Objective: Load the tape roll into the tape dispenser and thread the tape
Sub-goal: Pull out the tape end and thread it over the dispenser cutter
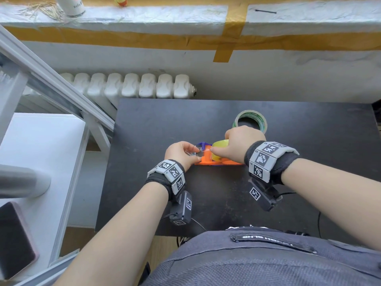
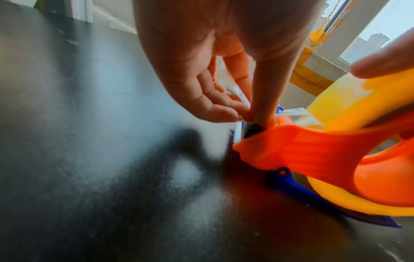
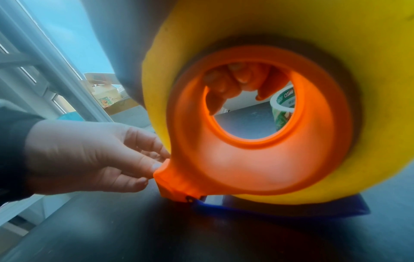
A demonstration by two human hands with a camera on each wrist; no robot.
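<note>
An orange tape dispenser [image 1: 208, 158] with blue parts stands on the black table [image 1: 165, 124]. A yellow tape roll [image 1: 219, 145] sits on its hub. My right hand [image 1: 231, 143] curls over the roll from above, thumb on the near side. Through the hub [image 3: 246, 168], the right wrist view shows the right fingertips [image 3: 235, 79] behind the roll [image 3: 336, 26]. My left hand [image 1: 196, 151] pinches the clear tape end [image 1: 201, 152] at the dispenser's left tip. In the left wrist view the left hand [image 2: 251, 117] pinches just above the toothed cutter [image 2: 235, 136].
A second tape roll [image 1: 250, 121] with green print lies flat behind my right hand. A white shelf [image 1: 41, 162] with a dark phone [image 1: 14, 238] stands to the left. A radiator [image 1: 127, 85] and a taped window sill [image 1: 185, 19] lie beyond the table.
</note>
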